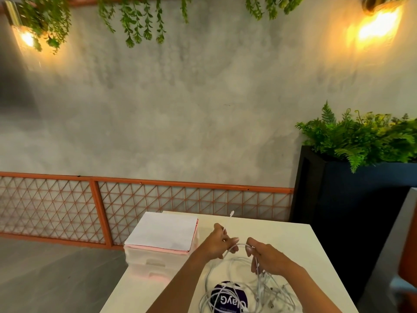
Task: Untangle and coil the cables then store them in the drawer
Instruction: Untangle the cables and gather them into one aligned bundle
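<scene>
Untangling step: left hand [220, 242] and right hand [266, 258] both pinch white cables [239, 279]; next, tease one strand free, drawer unit [158, 256] left.

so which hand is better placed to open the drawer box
Likely left: the left hand sits beside the drawer box; the right hand is farther off, by the cable tangle.

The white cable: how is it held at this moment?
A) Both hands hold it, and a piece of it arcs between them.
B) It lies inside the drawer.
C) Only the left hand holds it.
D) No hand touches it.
A: the left hand and the right hand each grip the white cable, which arcs between them.
</scene>
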Action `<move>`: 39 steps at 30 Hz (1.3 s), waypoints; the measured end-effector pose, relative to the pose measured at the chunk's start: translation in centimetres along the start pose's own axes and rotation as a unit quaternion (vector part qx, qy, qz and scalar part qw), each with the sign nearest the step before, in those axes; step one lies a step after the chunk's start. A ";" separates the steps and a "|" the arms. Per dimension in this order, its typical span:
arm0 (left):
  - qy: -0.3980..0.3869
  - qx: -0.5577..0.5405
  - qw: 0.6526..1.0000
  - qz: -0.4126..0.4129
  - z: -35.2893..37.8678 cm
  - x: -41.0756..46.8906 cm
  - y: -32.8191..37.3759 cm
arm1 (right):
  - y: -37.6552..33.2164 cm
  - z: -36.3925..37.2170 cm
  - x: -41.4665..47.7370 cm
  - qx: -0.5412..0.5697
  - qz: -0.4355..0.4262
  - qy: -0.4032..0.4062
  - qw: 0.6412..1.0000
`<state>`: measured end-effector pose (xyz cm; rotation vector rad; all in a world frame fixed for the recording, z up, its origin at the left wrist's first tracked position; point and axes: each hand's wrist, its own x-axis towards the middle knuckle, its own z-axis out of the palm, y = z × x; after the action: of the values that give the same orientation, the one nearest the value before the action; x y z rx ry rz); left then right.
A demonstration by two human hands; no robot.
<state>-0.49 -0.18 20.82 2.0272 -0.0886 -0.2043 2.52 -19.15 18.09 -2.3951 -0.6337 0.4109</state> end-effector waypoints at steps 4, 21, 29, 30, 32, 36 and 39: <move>0.029 -0.010 0.999 0.016 -0.1 -0.1 0.6 | -0.5 0.1 -0.1 -0.010 -0.002 0.011 1.000; 0.156 -0.191 0.968 0.049 -1.6 0.1 4.5 | 3.9 3.0 -1.5 0.012 0.062 -0.040 0.997; 0.251 -0.229 0.936 0.091 -3.9 0.7 5.4 | 4.1 3.5 -1.9 -0.068 0.167 -0.091 0.980; 0.267 -0.240 0.928 0.099 -4.2 0.8 5.5 | 4.4 3.8 -1.8 -0.073 0.176 -0.091 0.978; 0.294 -0.264 0.911 0.120 -4.8 0.9 5.6 | 4.8 4.3 -2.5 -0.077 0.193 -0.074 0.975; 0.349 -0.304 0.875 0.142 -5.9 0.4 6.6 | 5.5 5.2 -4.7 -0.103 0.203 -0.013 0.974; 0.358 -0.307 0.868 0.156 -6.7 0.1 6.9 | 6.4 5.7 -5.0 -0.133 0.178 -0.019 0.975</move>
<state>1.04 2.57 29.91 1.3129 0.1077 0.6568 -2.00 -23.46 10.35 -2.7721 -0.2853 0.5527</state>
